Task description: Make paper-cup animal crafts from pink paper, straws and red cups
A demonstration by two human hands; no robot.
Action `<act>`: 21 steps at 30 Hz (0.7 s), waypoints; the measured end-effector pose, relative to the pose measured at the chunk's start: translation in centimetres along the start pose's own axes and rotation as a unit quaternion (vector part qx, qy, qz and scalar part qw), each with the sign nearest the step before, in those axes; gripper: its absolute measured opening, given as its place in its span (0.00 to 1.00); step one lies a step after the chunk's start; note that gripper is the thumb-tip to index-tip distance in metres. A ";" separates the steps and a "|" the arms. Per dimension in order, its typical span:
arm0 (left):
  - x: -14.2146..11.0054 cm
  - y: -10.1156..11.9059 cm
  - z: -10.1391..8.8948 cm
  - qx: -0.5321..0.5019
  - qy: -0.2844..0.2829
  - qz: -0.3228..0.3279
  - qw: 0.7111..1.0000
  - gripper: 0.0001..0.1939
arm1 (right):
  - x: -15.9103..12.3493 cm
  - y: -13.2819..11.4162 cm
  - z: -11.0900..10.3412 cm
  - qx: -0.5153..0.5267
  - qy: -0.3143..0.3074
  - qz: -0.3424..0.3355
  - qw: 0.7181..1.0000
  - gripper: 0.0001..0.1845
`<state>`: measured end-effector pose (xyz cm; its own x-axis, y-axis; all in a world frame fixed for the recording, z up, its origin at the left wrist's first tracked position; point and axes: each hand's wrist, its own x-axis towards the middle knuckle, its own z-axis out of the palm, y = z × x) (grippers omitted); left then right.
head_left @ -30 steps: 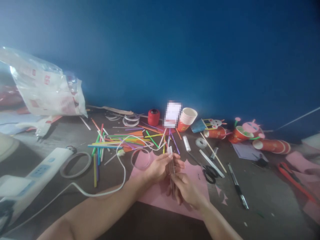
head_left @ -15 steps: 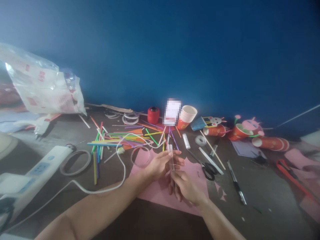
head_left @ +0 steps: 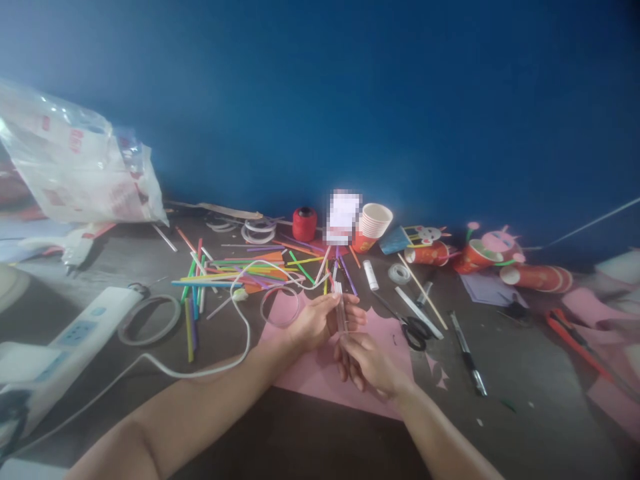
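Note:
My left hand [head_left: 320, 321] is closed, with its thumb pressed on the upper part of a slim, pale, partly see-through stick [head_left: 341, 313]. Lower on the same stick, the fingers of my right hand [head_left: 369, 363] pinch it. It stands nearly upright in the view, its far end poking past my left thumb; what exactly it is, I cannot make out. Both hands hover over a sheet of pink paper [head_left: 320, 387] with a jagged cut far edge. Black scissors [head_left: 415, 333] lie right of my hands, beside a white strip [head_left: 419, 313].
Colourful paper sticks [head_left: 240, 273] lie scattered left of centre. A white cable [head_left: 200, 375] runs by my left forearm from a power strip [head_left: 80, 340]. Farther back stand red thread [head_left: 305, 225] and stacked paper cups [head_left: 374, 227]. A pen [head_left: 467, 353] and a red cutter [head_left: 575, 343] lie right.
The whole view has shifted slightly. Both hands keep their hold on the pale stick, with only small finger movement; nothing on the table has visibly moved.

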<state>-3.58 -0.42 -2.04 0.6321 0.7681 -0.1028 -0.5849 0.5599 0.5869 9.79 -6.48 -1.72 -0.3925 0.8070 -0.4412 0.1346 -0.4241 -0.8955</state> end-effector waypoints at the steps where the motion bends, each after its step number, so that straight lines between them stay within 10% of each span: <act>1: 0.0 0.0 0.0 0.001 -0.001 0.002 1.000 0.16 | 0.0 0.1 0.0 -0.002 0.000 -0.001 1.000 0.23; 21: -0.4 0.1 0.3 0.105 0.051 0.037 0.992 0.13 | -0.5 -0.4 -1.0 -0.129 0.024 -0.025 0.991 0.26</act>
<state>-3.71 -0.74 -1.71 0.5300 0.8385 -0.1266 -0.5022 0.4307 0.7499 10.84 -6.33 -1.19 -0.3619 0.8455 -0.3926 0.3473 -0.2686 -0.8985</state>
